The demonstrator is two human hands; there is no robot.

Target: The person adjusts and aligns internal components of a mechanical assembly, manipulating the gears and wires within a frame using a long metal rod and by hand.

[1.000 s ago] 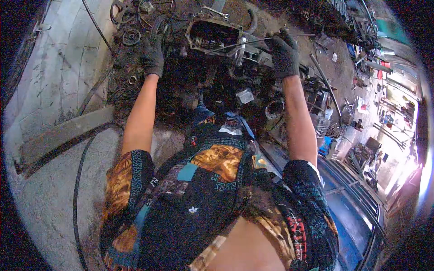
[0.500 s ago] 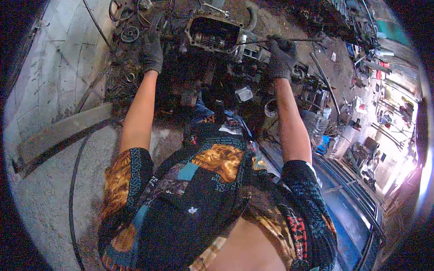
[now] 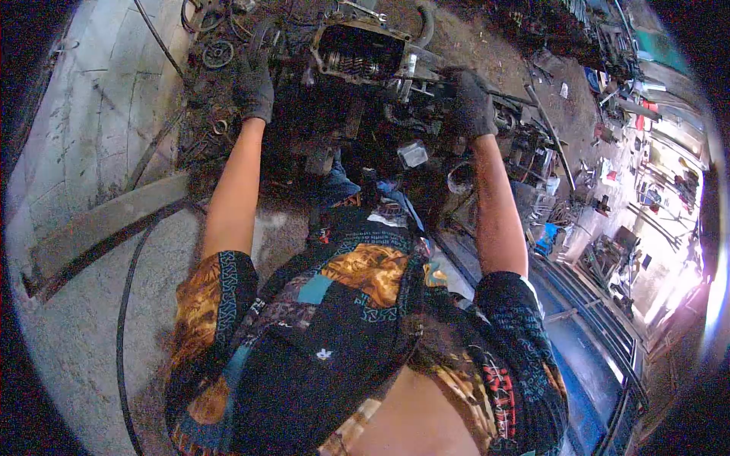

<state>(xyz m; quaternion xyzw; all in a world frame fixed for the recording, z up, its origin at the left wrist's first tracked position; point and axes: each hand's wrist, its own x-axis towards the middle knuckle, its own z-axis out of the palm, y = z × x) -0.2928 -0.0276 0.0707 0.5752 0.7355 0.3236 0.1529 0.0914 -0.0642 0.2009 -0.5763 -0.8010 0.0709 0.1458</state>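
An open gearbox housing [image 3: 320, 62] with metal gears [image 3: 351, 64] inside is at the top middle. My right hand [image 3: 473, 105], in a dark glove, is closed around a long thin metal rod [image 3: 511, 98]. The rod's left end reaches toward the housing's right side, but where its tip rests is hard to make out. My left hand [image 3: 254, 85], also gloved, lies left of the housing with its fingers stretched out against dark, greasy parts. Those parts blend with the glove.
A spanner [image 3: 363, 11] lies behind the housing. A small wheel-like part [image 3: 218, 55] is at upper left, near a metal channel [image 3: 114, 220] and a black hose [image 3: 125, 319]. A clear plastic container [image 3: 412, 155] sits below the housing. Blue metal frames [image 3: 582, 334] stand at right.
My right hand has shifted slightly down, and the rod's right end has swung downward. My left hand stays in nearly the same place.
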